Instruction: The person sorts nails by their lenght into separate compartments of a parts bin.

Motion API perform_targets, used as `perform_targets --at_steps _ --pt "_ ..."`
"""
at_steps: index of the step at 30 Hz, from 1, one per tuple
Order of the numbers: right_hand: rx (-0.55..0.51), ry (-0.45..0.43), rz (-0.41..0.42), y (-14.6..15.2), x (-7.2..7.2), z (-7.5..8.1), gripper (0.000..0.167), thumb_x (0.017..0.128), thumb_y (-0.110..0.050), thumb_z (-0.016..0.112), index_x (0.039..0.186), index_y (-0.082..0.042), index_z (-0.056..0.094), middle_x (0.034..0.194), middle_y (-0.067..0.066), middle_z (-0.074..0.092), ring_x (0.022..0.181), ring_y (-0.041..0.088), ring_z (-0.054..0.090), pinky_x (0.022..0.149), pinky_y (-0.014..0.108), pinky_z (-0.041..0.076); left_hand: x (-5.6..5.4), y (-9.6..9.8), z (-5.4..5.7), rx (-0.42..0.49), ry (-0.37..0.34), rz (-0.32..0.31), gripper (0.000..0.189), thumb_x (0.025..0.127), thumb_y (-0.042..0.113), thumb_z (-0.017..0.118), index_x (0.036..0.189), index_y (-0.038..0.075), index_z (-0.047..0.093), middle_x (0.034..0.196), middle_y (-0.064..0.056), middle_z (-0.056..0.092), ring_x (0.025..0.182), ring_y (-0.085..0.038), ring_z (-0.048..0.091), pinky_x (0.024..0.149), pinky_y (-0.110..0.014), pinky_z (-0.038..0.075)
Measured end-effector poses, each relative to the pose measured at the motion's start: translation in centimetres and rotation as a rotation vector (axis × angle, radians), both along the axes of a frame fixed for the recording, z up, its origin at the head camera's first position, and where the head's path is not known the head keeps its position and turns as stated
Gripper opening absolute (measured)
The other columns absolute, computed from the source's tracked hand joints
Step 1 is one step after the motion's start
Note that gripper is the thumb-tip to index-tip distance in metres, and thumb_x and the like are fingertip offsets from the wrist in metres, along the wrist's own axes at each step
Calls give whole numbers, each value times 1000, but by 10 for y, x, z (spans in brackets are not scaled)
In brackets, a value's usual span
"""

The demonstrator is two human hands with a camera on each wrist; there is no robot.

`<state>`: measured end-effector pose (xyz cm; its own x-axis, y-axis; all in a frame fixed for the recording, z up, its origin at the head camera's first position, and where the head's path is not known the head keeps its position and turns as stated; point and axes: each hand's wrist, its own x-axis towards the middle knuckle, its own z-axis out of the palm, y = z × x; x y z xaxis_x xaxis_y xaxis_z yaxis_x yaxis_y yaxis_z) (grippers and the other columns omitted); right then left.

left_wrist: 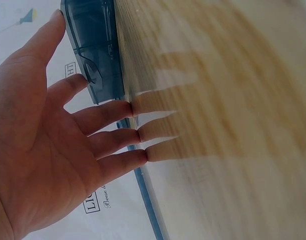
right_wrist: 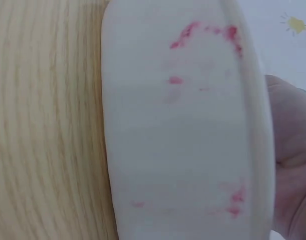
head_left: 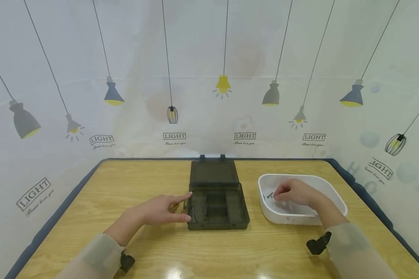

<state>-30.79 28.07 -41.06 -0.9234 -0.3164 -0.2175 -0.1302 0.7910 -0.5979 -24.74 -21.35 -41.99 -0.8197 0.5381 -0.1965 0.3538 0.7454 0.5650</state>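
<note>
An open dark translucent compartment box (head_left: 217,222) stands mid-table, its lid (head_left: 213,172) folded back. Several thin dark rods, like screws or nails (head_left: 194,214), lie in its left compartments. My left hand (head_left: 160,209) rests thumb and index finger on the box's left side; the left wrist view shows its other fingers spread, tips on the table. Over the white bin (head_left: 302,221), my right hand (head_left: 296,192) reaches inside with fingers curled and tips close together. Small dark screw-like pieces (head_left: 269,195) lie beside those fingertips; whether one is pinched is hidden.
The wooden table (head_left: 136,252) has a dark blue edge (head_left: 125,159). A white backdrop (head_left: 195,46) with printed lamps surrounds its back and sides. The bin's near wall (right_wrist: 177,125) bears red smudges and hides the right fingers in the right wrist view.
</note>
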Motion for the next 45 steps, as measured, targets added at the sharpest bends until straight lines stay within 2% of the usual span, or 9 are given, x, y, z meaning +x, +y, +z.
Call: perform_targets --at_steps 2,7,13,17,21,30,39,45 --pt "-40 3 -10 0 5 2 19 103 -29 78 113 -12 79 107 2 75 101 21 62 90 37 51 -1 0 0 -5 -5 5 90 100 69 69 174 33 33 162 -19 58 131 -29 67 113 -58 51" --pt "-129 28 -5 2 13 1 28 107 -30 74 130 -14 77 118 5 74 106 23 62 91 37 53 -1 0 0 -10 -6 9 90 100 69 69 174 34 33 162 -18 58 134 -30 67 113 -57 52" --pt "-189 70 -17 -2 23 4 33 109 -28 70 140 -17 74 123 10 71 106 26 59 88 39 53 -2 0 -1 -17 -5 14 90 100 70 69 174 36 33 161 -18 60 125 -24 68 111 -56 52" --pt "-264 67 -54 -9 29 7 33 110 -30 70 139 -17 73 126 14 73 102 27 62 84 40 55 -1 0 -1 -20 -6 18 90 100 70 70 174 35 33 160 -18 60 130 -27 67 112 -57 52" --pt "-351 45 -75 -18 32 10 35 108 -31 73 140 -14 72 120 17 75 92 28 66 73 36 53 -1 0 -1 -24 -4 17 90 100 70 69 174 35 33 159 -17 61 134 -31 66 113 -58 51" --pt "-471 -16 -42 -41 32 13 37 110 -24 70 141 -4 66 119 14 81 79 16 65 60 27 45 -1 1 -2 -35 5 25 90 99 71 69 174 36 34 161 -17 59 139 -34 64 115 -60 50" --pt "-517 -45 16 -59 27 9 32 111 -20 68 137 0 67 120 16 82 66 12 63 50 25 36 -1 0 -2 -35 7 26 89 99 71 69 174 37 34 161 -17 59 138 -33 64 115 -59 50" --pt "-489 -53 28 -73 25 9 31 111 -18 68 136 1 69 119 18 82 64 12 67 48 24 40 -1 0 -2 -32 6 20 89 100 71 69 174 36 34 158 -17 61 134 -31 66 113 -58 51"
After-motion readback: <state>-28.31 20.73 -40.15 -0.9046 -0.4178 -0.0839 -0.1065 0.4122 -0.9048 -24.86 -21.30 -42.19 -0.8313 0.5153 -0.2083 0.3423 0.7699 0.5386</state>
